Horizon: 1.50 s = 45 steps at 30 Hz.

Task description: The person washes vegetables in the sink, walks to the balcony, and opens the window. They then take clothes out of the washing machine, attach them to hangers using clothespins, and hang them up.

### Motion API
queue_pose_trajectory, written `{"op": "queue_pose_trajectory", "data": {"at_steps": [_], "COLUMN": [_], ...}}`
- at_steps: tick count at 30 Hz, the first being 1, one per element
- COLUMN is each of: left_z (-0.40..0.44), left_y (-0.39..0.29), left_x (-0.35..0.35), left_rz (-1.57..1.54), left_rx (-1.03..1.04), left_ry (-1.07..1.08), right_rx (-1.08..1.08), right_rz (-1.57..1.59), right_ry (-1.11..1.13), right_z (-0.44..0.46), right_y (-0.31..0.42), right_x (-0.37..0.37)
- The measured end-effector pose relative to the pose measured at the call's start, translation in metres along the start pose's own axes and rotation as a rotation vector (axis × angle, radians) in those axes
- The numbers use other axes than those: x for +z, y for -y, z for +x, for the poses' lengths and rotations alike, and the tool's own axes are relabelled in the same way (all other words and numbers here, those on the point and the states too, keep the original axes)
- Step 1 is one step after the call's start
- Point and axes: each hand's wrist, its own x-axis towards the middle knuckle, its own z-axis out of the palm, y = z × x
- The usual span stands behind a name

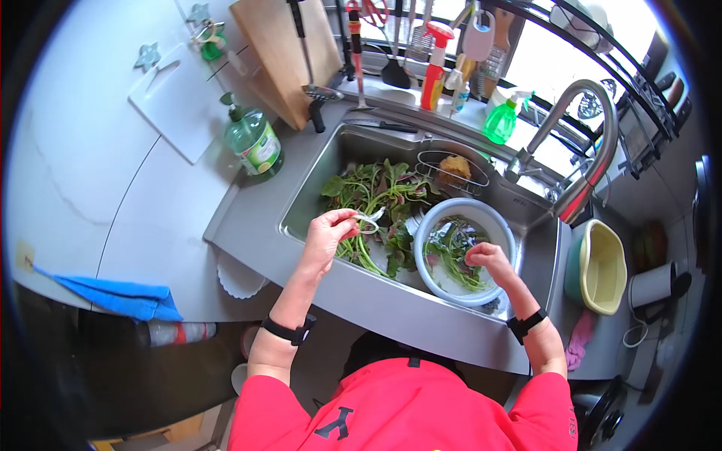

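Leafy greens (368,188) with long stems lie in the left part of the steel sink (312,180). My left hand (331,231) is over the sink's front left, its fingers pinched on a thin pale loop (367,222), perhaps a tie or a stem strip. A round grey-blue basin (509,248) stands in the right part of the sink, with some greens (455,252) in it. My right hand (487,255) is above the basin's right side, fingers curled together; whatever they hold, if anything, is too small to name.
A curved faucet (608,135) rises behind the sink at the right. A wire rack (481,180) with a yellow sponge (453,169) hangs at the sink's back. Bottles and utensils line the sill. A yellow-green tub (602,267) stands right; a soap bottle (256,143) stands left.
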Motion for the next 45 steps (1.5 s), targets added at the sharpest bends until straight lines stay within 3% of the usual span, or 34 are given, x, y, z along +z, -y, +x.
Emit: {"op": "queue_pose_trajectory", "data": {"at_steps": [2,3,6,12,15,17,25,29,37,41,45], "left_z": [-0.002,-0.006,-0.021,-0.043,-0.059,-0.074,-0.229,-0.318,-0.448,-0.458,-0.446], "left_y": [-0.003,-0.009,-0.025,-0.036,-0.037,-0.043,-0.065,-0.029,0.109,0.165,0.211], "left_x": [0.006,0.001,0.004,0.019,0.020,0.012,-0.082,-0.150,-0.322,-0.385,-0.432], "left_rz": [-0.014,-0.052,-0.104,-0.309,-0.308,-0.302,-0.248,-0.111,-0.175,-0.242,-0.290], "left_rx": [-0.006,0.019,-0.013,-0.085,-0.053,-0.008,0.164,0.158,0.054,-0.073,-0.195], "left_ry": [-0.008,0.007,0.028,0.046,0.012,-0.039,-0.265,-0.694,-1.174,-1.233,-1.263], "right_rx": [-0.033,-0.082,-0.179,-0.310,-0.388,-0.474,-0.312,-0.281,-0.364,-0.322,-0.341], "right_rz": [-0.359,-0.370,-0.395,0.022,-0.150,-0.288,-0.276,-0.285,-0.572,-0.563,-0.855], "right_ry": [-0.033,-0.040,0.017,0.221,0.224,0.206,0.238,0.229,0.116,0.008,-0.055], "right_z": [-0.004,-0.005,-0.008,-0.010,-0.009,-0.002,0.030,0.011,0.033,0.029,0.003], "right_y": [0.005,0.018,0.031,0.111,0.123,0.111,0.032,0.056,0.051,0.052,0.067], "right_x": [0.010,0.018,0.035,0.087,0.109,0.113,0.085,0.087,0.110,0.135,0.164]}}
